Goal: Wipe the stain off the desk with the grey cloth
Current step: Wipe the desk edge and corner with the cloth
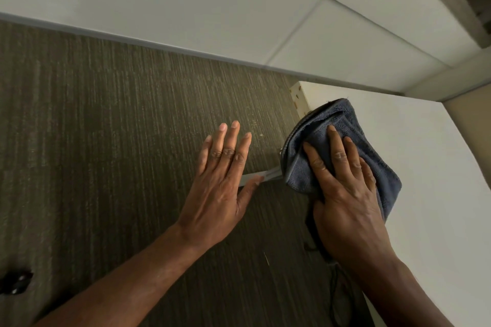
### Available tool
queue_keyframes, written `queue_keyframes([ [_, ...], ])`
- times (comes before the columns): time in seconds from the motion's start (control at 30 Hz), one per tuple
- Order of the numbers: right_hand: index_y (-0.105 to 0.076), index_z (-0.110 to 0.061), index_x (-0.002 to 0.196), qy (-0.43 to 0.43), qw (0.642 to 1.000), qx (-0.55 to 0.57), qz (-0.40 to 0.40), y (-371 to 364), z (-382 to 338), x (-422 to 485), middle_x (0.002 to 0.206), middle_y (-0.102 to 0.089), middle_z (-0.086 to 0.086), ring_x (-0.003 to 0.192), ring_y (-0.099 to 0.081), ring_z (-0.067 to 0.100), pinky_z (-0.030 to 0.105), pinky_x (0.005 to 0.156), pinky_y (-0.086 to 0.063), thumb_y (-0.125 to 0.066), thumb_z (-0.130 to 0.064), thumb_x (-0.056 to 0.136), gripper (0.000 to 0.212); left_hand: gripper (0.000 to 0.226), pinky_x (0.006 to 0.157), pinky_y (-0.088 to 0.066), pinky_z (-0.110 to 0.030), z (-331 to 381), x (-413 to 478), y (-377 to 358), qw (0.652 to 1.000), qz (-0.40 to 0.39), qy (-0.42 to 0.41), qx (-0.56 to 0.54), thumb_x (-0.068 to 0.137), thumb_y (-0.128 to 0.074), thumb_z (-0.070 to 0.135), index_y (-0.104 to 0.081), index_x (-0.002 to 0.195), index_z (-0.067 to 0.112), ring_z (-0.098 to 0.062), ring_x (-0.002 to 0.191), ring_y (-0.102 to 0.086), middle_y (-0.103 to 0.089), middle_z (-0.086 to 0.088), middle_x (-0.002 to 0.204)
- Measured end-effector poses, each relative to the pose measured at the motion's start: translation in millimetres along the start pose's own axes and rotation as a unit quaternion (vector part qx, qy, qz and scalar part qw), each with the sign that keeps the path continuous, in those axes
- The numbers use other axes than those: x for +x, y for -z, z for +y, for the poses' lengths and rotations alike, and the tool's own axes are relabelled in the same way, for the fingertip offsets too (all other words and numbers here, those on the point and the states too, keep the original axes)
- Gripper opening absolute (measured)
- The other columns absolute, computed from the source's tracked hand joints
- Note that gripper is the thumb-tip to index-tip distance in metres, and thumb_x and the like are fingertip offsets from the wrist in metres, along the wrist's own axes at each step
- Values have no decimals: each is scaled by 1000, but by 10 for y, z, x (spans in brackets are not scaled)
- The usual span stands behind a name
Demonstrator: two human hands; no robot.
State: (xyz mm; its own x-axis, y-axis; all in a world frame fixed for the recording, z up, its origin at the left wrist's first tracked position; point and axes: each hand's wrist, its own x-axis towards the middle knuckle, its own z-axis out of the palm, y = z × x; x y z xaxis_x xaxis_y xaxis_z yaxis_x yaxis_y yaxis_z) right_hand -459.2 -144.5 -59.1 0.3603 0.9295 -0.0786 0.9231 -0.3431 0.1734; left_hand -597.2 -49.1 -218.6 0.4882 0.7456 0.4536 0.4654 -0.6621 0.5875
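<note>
Below, ribbed brown carpet (119, 127) meets a pale wall (186, 2); at right, a white desk (438, 167). Near its left edge lies the folded grey cloth (305, 164), pressed flat under the right hand (348, 194), fingers spread. Over the carpet hovers the left hand (220, 183), open, fingers extended, holding nothing.

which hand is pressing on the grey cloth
The right hand, laid flat on the grey cloth at the white desk's edge. The left hand is spread, off the cloth.
</note>
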Motion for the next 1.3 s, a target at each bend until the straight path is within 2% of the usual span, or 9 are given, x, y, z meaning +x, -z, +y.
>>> queue_keyframes([
  [0.1, -16, -39, 160, 1, 1000, 3, 1, 14, -22, 120, 168, 20, -10, 156, 20, 19, 31, 121, 19, -42, -18, 92, 76, 71, 131, -10, -51, -12, 83, -42, 1000, 1, 3, -7, 110, -35, 49, -18, 163, 6, -31, 162, -3, -8, -16, 173],
  [0.23, -20, -38, 160, 2, 1000, 10, 11, 21, -46, 287, 169, 15, -8, 156, 17, 20, 34, 123, 14, -53, -12, 94, 78, 70, 131, -10, -51, -38, 188, -85, 1000, -4, 7, -18, 110, -36, 47, -17, 164, 6, -31, 162, -2, -7, -15, 174],
  [0.47, -21, -36, 160, 10, 1000, 12, 22, 43, -106, 621, 170, 12, -5, 157, 14, 23, 43, 126, 6, -54, -12, 94, 77, 66, 132, -2, -46, -95, 391, -85, 999, -4, 13, -43, 110, -37, 41, -18, 164, 7, -30, 162, 1, -6, -15, 174],
  [0.73, -25, -36, 159, 12, 999, 27, 34, 61, -153, 973, 171, 6, -4, 158, 9, 25, 49, 127, 0, -55, -15, 95, 74, 64, 131, -3, -49, -195, 537, -47, 998, -22, 23, -58, 110, -35, 38, -17, 164, 7, -30, 162, 4, -4, -15, 174],
  [0.83, -28, -35, 158, 9, 998, 43, 38, 88, -189, 1121, 172, -2, -2, 158, 5, 26, 53, 127, -3, -53, -17, 97, 68, 64, 132, -1, -47, -232, 584, -8, 998, -22, 24, -58, 111, -35, 38, -17, 164, 9, -29, 162, 5, -3, -14, 174],
  [1.03, -39, -30, 153, -12, 996, 75, 40, 174, -267, 1366, 165, -29, 3, 157, -9, 27, 52, 127, -4, -51, -22, 101, 54, 64, 132, 0, -45, -300, 573, 82, 998, -21, 30, -54, 110, -34, 40, -15, 164, 9, -28, 162, 5, -3, -14, 174],
  [1.2, -54, -18, 142, -43, 986, 152, 60, 280, -349, 1464, 139, -55, 4, 144, -37, 25, 52, 124, -14, -50, -19, 101, 41, 65, 131, -1, -47, -338, 564, 173, 998, -24, 31, -58, 110, -37, 37, -15, 164, 8, -28, 162, 5, -3, -14, 174],
  [1.3, -60, -17, 134, -89, 970, 213, 75, 313, -380, 1515, 128, -64, 5, 130, -52, 26, 52, 120, -27, -50, -17, 101, 35, 64, 131, -2, -48, -328, 586, 246, 997, -22, 33, -66, 110, -38, 36, -16, 164, 8, -29, 162, 4, -4, -15, 174],
])
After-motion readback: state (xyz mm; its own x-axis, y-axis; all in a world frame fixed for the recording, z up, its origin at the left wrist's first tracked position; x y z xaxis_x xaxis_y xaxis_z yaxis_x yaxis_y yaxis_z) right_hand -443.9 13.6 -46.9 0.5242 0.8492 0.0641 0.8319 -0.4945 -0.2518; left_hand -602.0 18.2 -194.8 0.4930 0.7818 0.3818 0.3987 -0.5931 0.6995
